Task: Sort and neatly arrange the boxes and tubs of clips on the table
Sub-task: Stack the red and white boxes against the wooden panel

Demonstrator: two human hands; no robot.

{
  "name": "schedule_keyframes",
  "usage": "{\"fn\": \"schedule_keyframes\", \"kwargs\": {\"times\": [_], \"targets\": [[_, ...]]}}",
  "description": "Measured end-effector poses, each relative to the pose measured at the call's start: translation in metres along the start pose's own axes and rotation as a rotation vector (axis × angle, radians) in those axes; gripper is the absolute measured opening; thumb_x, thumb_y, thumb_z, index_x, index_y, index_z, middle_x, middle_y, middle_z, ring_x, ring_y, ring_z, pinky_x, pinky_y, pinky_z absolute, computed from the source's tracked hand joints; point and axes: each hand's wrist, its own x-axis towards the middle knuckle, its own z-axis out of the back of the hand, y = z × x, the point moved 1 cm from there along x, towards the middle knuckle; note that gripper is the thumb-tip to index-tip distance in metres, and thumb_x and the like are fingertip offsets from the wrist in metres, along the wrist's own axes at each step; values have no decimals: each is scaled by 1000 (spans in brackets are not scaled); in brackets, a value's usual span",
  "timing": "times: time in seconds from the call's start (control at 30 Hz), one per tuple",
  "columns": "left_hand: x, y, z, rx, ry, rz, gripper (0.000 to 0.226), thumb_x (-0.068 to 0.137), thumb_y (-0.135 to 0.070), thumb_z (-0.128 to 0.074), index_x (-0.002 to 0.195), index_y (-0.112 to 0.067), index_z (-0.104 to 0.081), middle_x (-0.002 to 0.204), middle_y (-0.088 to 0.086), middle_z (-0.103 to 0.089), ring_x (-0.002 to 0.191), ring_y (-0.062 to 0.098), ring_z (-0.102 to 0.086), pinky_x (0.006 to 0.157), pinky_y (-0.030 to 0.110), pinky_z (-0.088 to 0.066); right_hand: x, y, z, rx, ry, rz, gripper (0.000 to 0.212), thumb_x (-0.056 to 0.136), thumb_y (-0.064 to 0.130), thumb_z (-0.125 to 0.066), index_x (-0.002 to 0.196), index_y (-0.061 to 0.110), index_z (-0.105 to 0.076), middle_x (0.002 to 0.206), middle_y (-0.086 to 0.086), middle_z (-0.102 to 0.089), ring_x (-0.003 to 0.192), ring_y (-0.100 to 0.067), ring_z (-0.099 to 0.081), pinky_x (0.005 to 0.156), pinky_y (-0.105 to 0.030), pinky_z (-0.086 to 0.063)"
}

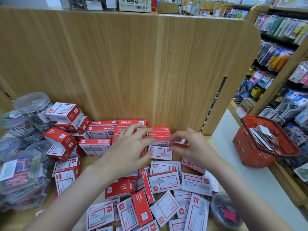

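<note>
Stacking step in hand: left hand (131, 147) spread wide over stacked boxes (103, 130) at centre frame, right hand (188, 145) pinching a small box (181, 142); next, seat it squarely on the row.

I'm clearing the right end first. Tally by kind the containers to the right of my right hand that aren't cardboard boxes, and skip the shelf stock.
Red shopping basket: 1
Clear round tub of clips: 1
Total: 2
</note>
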Motion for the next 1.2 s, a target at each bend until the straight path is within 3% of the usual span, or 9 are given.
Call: {"fn": "schedule_keyframes", "kwargs": {"times": [0.1, 0.23, 0.37, 0.6, 0.77, 0.83, 0.93, 1.1, 1.2], "targets": [[-9, 2, 1, -67, -39, 70, 47, 85, -43, -39, 118, -19, -62, 122, -3, -57, 115, 17, -40, 94, 43, -39, -3, -15, 19, -68, -118, -145, 21, 78, 18, -71, 99, 16, -65, 86, 12, -61, 77, -2, -49, 64, -13, -31], [-12, -3, 0, -86, -59, 137, 58, 87, -48, -30, 134, -19, -46, 133, -5, -48, 121, 12, -31, 102, 37, -26, -7, -37, 10, -227, -53, -298, 27, 78, 19, -70, 103, 13, -61, 100, -3, -64, 84, -16, -54, 69, -24, -37], [-14, -4, -2, -91, -75, 151, 58, 88, -49, -28, 133, -17, -46, 133, -5, -48, 123, 11, -30, 102, 26, -16, -8, -39, -1, -205, -90, -305, 23, 77, 17, -71, 97, 14, -60, 87, 1, -59, 77, -15, -51, 65, -23, -32], [-13, -3, -3, -129, -104, 163, 51, 88, -47, -34, 124, -18, -55, 128, -3, -53, 119, 13, -36, 101, 37, -27, -25, -33, 21, -126, -114, -357, 27, 74, 27, -75, 93, 16, -59, 89, 1, -58, 74, -17, -54, 68, -31, -44], [-18, -18, 4, -262, -275, 137, 36, 88, -36, -45, 110, -14, -63, 120, 0, -55, 113, 17, -44, 98, 34, -33, -48, -20, 24, -159, 259, -388, 35, 73, 33, -75, 102, 22, -59, 95, 7, -62, 82, -12, -54, 69, -22, -40], [-21, -25, 8, -268, -327, 109, 32, 88, -31, -47, 105, -11, -65, 116, 2, -56, 111, 17, -46, 97, 27, -32, -48, -18, 16, -157, 195, -357, 37, 76, 28, -72, 109, 18, -60, 106, 1, -64, 85, -12, -54, 67, -19, -36], [-29, -33, 9, -288, -347, 108, 29, 88, -27, -47, 102, -10, -66, 114, 2, -56, 109, 19, -49, 94, 31, -37, -41, -14, 5, -194, 63, -314, 40, 79, 27, -69, 115, 15, -57, 114, -3, -63, 100, -19, -56, 74, -21, -35], [-47, -38, 11, -317, -321, 83, 27, 87, -20, -46, 101, -8, -65, 109, 2, -57, 103, 15, -53, 88, 30, -41, -46, -4, 11, -115, -104, -313, 40, 78, 29, -71, 113, 15, -58, 103, 1, -53, 94, -17, -51, 73, -21, -33], [-56, -39, 11, -339, -281, 70, 27, 88, -21, -44, 100, -9, -65, 107, -2, -58, 101, 10, -53, 84, 30, -41, -70, 0, 29, -167, 100, -315, 36, 76, 36, -72, 106, 20, -61, 103, 7, -58, 91, -9, -50, 73, -19, -34]]}}
